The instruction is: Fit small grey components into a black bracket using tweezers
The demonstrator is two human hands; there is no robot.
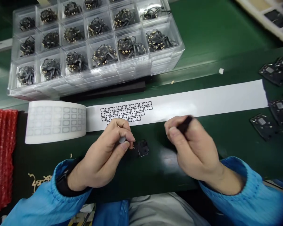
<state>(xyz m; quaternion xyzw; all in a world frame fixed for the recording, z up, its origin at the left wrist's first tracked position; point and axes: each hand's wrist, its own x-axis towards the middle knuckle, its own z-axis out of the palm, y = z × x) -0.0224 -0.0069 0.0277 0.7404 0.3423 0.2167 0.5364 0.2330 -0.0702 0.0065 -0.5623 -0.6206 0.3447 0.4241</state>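
Note:
My left hand (106,153) pinches a small grey-tipped tool (122,140), and its fingertips sit at the edge of a small black circuit part (141,148) lying on the dark green mat (160,179). My right hand (191,144) grips a slim black tool (185,123), whose tip is hidden behind the fingers. Just beyond both hands runs a white paper strip (202,102) printed with rows of black square-framed labels (126,111). It unrolls from a white label roll (55,122) to the left.
A clear compartmented tray (96,73) holds several clusters of black parts with gold contacts at the far left. Several black boards (263,126) lie at the right. Red bubble wrap (2,157) lies at the left edge, and shreds of packing paper (37,181) sit near my left sleeve.

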